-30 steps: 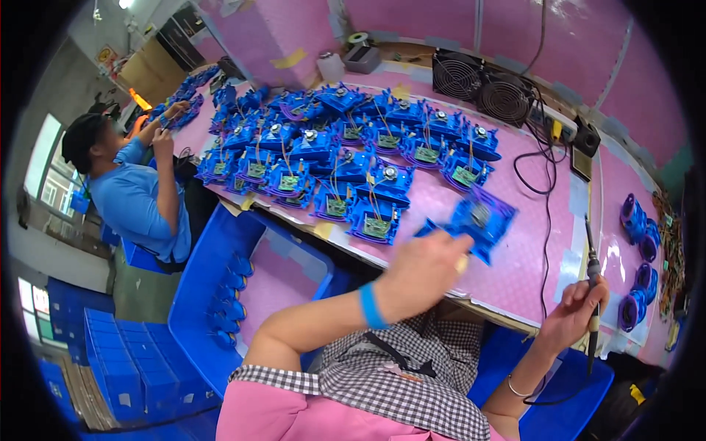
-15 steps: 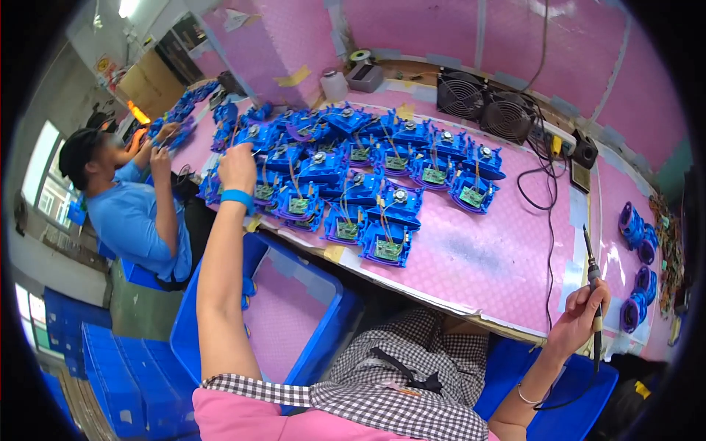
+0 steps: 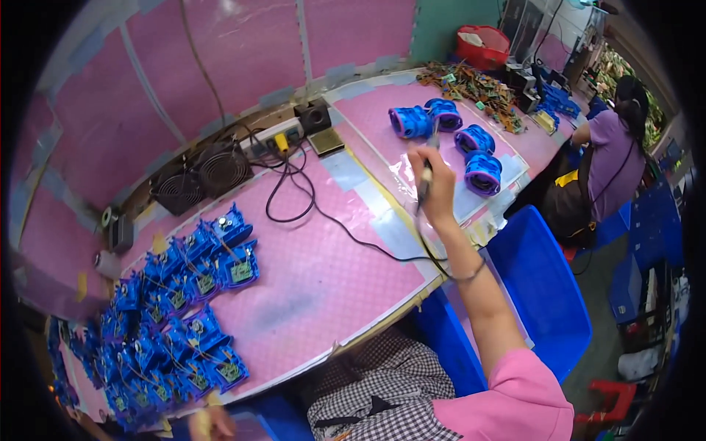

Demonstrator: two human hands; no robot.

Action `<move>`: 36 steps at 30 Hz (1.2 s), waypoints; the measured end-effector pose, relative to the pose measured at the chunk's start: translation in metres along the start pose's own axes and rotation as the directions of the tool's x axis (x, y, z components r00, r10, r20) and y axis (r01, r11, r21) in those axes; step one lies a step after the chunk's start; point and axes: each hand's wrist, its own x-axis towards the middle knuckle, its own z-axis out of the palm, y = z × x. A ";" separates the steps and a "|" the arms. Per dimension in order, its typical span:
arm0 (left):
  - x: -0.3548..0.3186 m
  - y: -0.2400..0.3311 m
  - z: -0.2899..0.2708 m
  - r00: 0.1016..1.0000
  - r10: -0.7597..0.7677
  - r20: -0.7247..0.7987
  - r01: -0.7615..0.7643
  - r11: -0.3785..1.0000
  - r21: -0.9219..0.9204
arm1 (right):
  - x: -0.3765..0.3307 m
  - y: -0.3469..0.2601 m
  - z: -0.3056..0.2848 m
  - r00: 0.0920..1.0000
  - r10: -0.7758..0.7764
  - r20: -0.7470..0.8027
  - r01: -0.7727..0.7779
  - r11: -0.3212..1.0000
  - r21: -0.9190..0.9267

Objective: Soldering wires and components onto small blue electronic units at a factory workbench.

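Right hand [image 3: 435,176] now reaches farther forward over the table [image 3: 360,275], bringing its firmly gripped soldering iron [image 3: 424,191] near the blue cases [image 3: 483,169] ahead, while the blurred left hand [image 3: 212,424] has an unclear grip.

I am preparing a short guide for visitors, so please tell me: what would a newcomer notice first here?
Probably the crowd of blue plastic assemblies with green circuit boards, at the left of the pink worktop. Then the four round blue-and-purple housings on its right part, with the right hand holding a soldering iron near them.
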 end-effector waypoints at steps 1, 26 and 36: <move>0.009 -0.013 0.018 0.994 0.003 0.107 0.017 0.982 -0.187 | 0.017 0.025 0.007 0.994 -0.096 -0.054 0.092 0.993 -0.076; 0.097 -0.045 0.131 0.856 0.509 -0.088 -0.280 0.601 0.749 | -0.080 -0.108 0.019 0.823 0.015 0.567 -0.268 0.892 0.364; 0.109 -0.060 0.131 0.939 0.338 0.058 -0.191 0.375 0.907 | -0.086 -0.078 0.028 0.930 -0.208 0.305 0.119 0.951 0.284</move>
